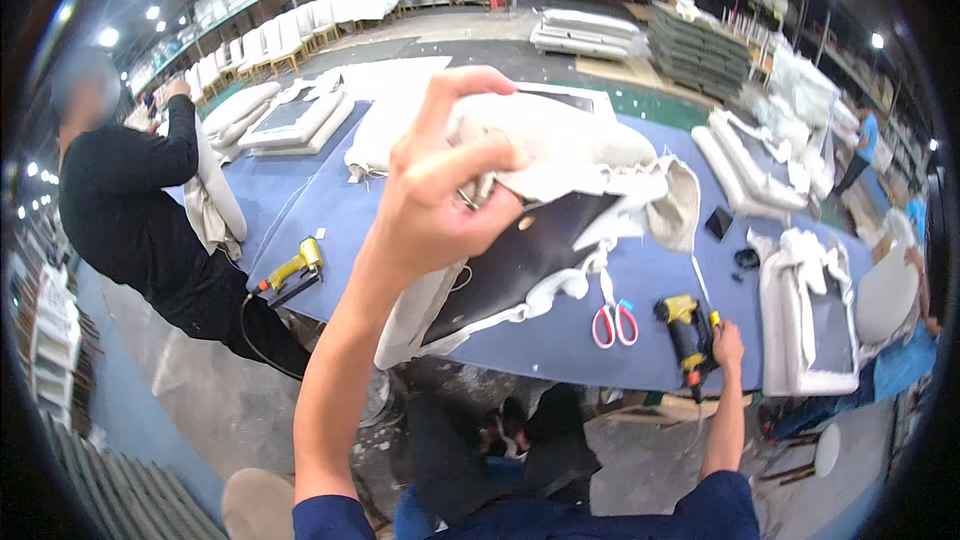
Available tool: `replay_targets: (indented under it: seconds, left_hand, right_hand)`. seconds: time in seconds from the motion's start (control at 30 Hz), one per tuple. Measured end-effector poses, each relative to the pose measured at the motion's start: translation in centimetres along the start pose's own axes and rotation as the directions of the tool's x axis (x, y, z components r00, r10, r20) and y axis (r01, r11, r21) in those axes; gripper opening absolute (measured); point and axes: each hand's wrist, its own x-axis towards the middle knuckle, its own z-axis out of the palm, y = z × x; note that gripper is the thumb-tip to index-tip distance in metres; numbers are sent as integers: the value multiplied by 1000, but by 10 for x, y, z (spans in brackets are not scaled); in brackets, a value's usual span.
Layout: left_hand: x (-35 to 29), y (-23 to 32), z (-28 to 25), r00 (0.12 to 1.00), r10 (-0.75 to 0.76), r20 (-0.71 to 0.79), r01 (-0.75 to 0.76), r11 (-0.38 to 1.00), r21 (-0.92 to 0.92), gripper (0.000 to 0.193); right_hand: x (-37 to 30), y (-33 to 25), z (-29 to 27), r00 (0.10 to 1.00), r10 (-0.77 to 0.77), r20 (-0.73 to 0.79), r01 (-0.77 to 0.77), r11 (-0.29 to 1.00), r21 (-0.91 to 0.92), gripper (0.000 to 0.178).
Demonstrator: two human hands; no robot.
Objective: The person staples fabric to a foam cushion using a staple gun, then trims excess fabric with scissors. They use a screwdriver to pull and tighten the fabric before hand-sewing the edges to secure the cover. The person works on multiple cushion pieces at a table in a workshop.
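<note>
A padded seat panel in cream fabric, with a dark underside (pixel 535 245), lies tilted on the blue table in front of me. My left hand (pixel 435 175) is raised over it, fingers curled and closed on the loose cream fabric (pixel 560 145). At the right, my right hand (pixel 728 345) is closed around a long thin tool (pixel 704 288) with a yellow end. Right beside that hand lies a yellow and black staple gun (pixel 684 333). Scissors with red and white handles (pixel 614 324) rest between the panel and the staple gun.
A second yellow staple gun (pixel 296 266) with a hose lies at the left. Beside it a person in black (pixel 130 180) handles a padded piece. More upholstered panels (pixel 295 120) (pixel 800 325) and a dark flat square (pixel 719 223) are on the blue table (pixel 480 358).
</note>
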Motion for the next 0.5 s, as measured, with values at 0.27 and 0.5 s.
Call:
replay_targets:
  seconds: [0.27,0.5]
  left_hand:
    - [-14,17,-6,909,-281,-307,301,953,20,46]
    - [-19,27,7,871,-452,-191,440,892,-103,42]
  right_hand:
    - [-130,-43,-68,949,220,-228,-98,889,448,33]
    - [-220,22,-28,886,458,-76,-325,729,603,39]
